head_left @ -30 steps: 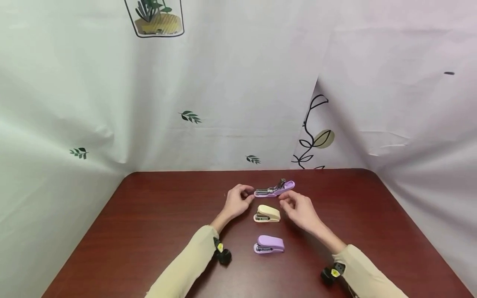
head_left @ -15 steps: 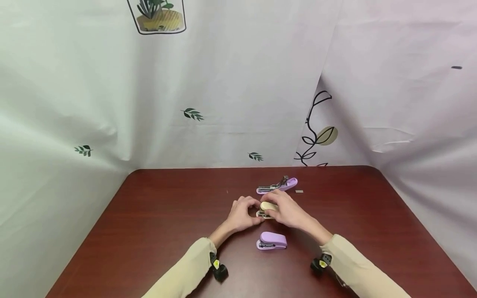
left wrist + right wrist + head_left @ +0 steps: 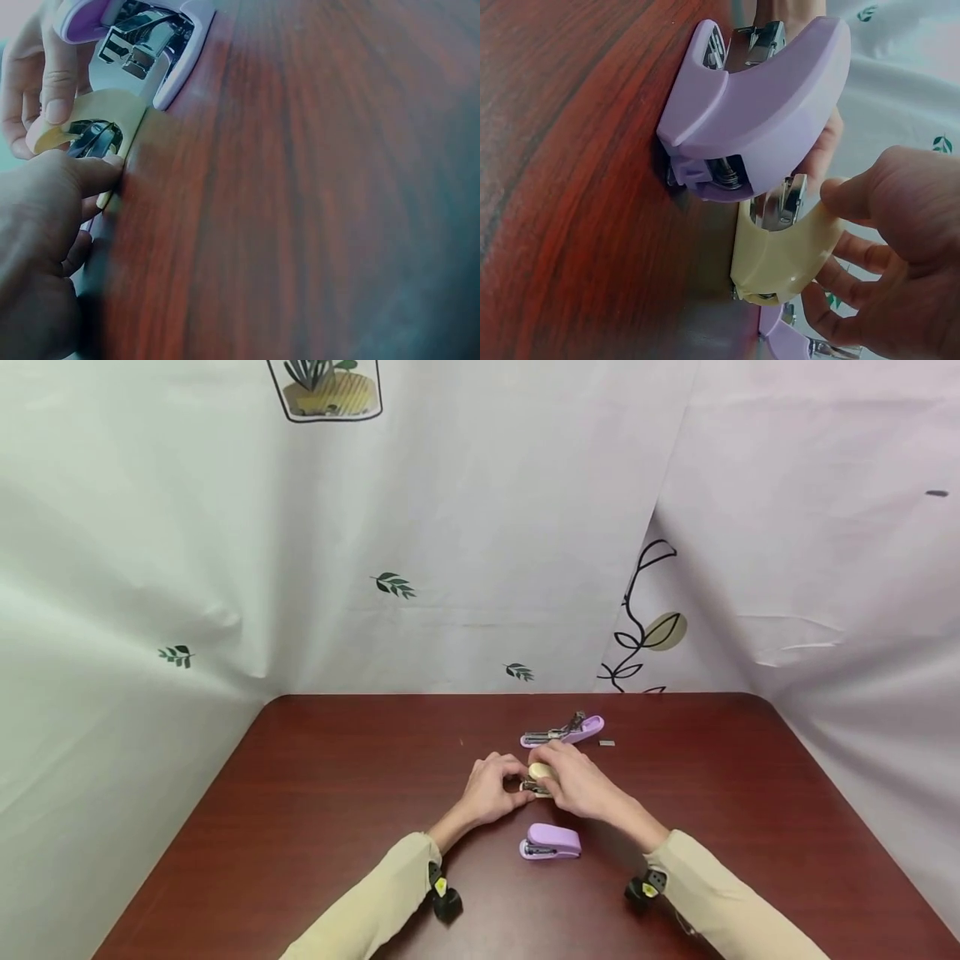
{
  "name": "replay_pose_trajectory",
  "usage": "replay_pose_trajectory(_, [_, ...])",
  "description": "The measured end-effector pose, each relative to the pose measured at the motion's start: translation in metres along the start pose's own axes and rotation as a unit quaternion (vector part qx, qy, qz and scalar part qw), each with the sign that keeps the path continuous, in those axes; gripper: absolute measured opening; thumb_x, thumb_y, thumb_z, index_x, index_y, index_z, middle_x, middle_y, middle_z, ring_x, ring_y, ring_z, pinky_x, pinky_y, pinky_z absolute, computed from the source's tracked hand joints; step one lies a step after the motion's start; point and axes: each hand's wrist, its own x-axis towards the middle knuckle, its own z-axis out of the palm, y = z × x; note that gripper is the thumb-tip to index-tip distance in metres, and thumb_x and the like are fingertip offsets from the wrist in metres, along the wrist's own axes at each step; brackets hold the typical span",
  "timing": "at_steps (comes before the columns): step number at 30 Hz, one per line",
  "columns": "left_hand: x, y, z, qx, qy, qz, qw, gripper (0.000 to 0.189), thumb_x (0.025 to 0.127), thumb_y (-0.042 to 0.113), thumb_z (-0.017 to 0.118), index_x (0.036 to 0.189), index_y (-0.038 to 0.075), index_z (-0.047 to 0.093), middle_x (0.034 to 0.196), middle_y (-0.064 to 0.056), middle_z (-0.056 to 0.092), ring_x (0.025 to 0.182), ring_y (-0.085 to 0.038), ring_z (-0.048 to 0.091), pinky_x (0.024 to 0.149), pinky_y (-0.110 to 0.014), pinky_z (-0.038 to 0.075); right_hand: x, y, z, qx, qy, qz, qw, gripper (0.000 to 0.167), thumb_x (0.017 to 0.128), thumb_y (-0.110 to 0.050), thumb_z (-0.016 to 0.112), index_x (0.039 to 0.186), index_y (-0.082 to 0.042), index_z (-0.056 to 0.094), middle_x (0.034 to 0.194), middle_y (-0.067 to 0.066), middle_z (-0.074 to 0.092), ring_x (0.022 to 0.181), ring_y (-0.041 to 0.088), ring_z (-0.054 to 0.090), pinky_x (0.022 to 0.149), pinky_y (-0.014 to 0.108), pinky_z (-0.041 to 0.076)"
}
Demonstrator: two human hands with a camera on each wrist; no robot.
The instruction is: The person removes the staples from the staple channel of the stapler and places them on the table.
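A small cream stapler (image 3: pixel 542 771) sits on the table between both hands, partly covered by them. My right hand (image 3: pixel 581 783) grips its top arm from above, fingers and thumb on either side, as the right wrist view shows on the cream body (image 3: pixel 784 259). At its front end, my left hand (image 3: pixel 491 789) pinches the base, the thumb (image 3: pixel 101 174) lying along it. The top arm stands raised off the base, with the metal magazine (image 3: pixel 96 139) visible in the gap. Nearer the person, a purple stapler (image 3: pixel 551 841) stands upright, untouched.
Behind the hands lies another purple stapler (image 3: pixel 562 732), swung wide open. A short grey strip (image 3: pixel 607 743), like staples, lies to its right. The brown table (image 3: pixel 337 777) ends at a white printed cloth (image 3: pixel 465 527) at the back and sides.
Both hands have left the far opened purple stapler and come nearer to the cream stapler, which they now hold. Over the last half second the hands barely shift.
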Motion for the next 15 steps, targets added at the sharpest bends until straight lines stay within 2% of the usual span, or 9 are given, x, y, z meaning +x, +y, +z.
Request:
replay_pose_trajectory(4, [0.000,0.001,-0.002,0.003,0.003,0.003,1.0000,0.021,0.075,0.022,0.086,0.093,0.017,0.077,0.093,0.009,0.070,0.084,-0.013,0.053,0.076,-0.036,0.036,0.000,0.001,0.000,0.002,0.007,-0.011,0.9999,0.026,0.082,0.006,0.070,0.101,-0.009,0.062,0.095,0.002,0.057,0.086,0.023,0.055,0.073,0.043,0.047])
replay_pose_trajectory(9, [0.001,0.001,-0.002,0.006,-0.002,0.008,0.9999,0.023,0.076,0.024,0.085,0.095,0.016,0.077,0.095,0.008,0.070,0.085,-0.012,0.053,0.076,-0.035,0.037,-0.004,0.005,-0.006,0.035,0.035,-0.032,0.9982,0.030,0.078,0.013,0.069,0.100,-0.005,0.059,0.095,0.004,0.057,0.086,0.020,0.054,0.076,0.039,0.046])
replay_pose_trajectory(15, [0.001,0.001,-0.002,0.007,-0.005,-0.001,1.0000,0.023,0.075,0.023,0.085,0.096,0.016,0.078,0.095,0.010,0.070,0.084,-0.011,0.052,0.076,-0.034,0.036,-0.007,0.011,-0.013,0.052,0.028,-0.035,0.9976,0.027,0.082,0.009,0.069,0.103,-0.004,0.059,0.098,0.005,0.058,0.087,0.018,0.054,0.077,0.036,0.047])
